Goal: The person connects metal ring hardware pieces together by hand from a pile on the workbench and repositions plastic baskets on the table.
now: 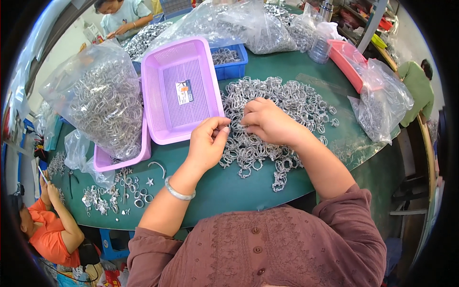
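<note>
A spread-out pile of silver-grey ring-shaped metal pieces [282, 95] lies on the green table in front of me. At the pile's left edge my left hand [208, 141] is closed, thumb and fingertips pinched together. Just to its right, over the pile, my right hand [270, 123] is closed too, with its fingers curled toward the left fingertips. Whatever small piece either hand pinches is too small and too covered to make out. A shallow purple plastic basket [160, 115], tilted with a label on its bottom, rests beside my left hand.
Left stands a clear bag of metal rings [103, 105] in another purple basket [119, 165]. Loose rings and star pieces [136, 191] lie near the front edge. Behind are a blue bin [234, 69] and large bags [267, 33]; a pink tray [344, 64] is right. Co-workers sit around.
</note>
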Available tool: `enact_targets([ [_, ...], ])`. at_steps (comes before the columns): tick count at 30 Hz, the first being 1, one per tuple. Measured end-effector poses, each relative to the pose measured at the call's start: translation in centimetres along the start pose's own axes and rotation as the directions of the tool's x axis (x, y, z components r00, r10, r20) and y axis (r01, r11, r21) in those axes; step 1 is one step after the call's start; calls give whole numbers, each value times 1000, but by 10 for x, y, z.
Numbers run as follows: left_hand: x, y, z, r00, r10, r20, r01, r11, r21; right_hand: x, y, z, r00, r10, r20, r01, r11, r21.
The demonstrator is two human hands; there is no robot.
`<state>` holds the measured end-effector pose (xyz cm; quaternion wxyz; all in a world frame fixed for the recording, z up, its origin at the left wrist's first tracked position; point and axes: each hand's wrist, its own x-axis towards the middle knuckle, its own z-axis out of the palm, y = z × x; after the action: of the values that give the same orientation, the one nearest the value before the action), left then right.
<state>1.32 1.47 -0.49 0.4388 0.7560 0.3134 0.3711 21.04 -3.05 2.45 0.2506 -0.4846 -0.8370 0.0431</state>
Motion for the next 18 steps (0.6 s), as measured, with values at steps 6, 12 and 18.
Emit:
enact_targets([
  [6, 5, -7, 18, 996, -73, 52, 83, 968, -238, -8, 5, -9, 985, 136, -108, -89, 929, 359],
  [12, 7, 0, 23, 994, -59, 93, 75, 980, -185, -10, 3, -17, 895, 444, 37, -328, 602, 728],
  [18, 12, 9, 23, 996, 36, 79, -13, 961, -276, -4, -4, -18, 878, 461, 131, -274, 259, 926],
])
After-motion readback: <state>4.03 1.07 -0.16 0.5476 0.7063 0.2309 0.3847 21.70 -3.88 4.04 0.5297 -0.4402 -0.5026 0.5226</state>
